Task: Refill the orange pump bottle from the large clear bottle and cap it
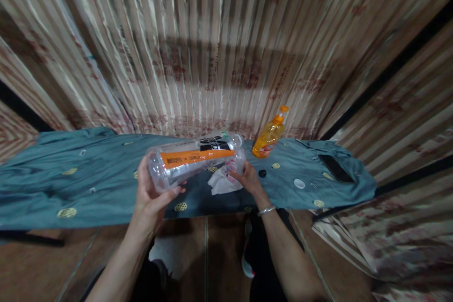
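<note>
My left hand (150, 193) is wrapped round the base of a clear plastic bottle (194, 158) with an orange and black label. The bottle lies on its side in the air above a table covered with a teal cloth (71, 179). My right hand (247, 177) grips the bottle's neck end, fingers closed there with a small pink-printed scrap between them. A crumpled white cloth (221, 183) lies on the table just under and beside my right hand. A silver bangle sits on my right wrist.
An orange pump bottle of liquid (269, 136) stands behind my right hand near the curtain. A small black cap (262, 173), a white round lid (299, 183) and a dark phone (335, 168) lie to the right on the cloth. Striped curtains hang behind.
</note>
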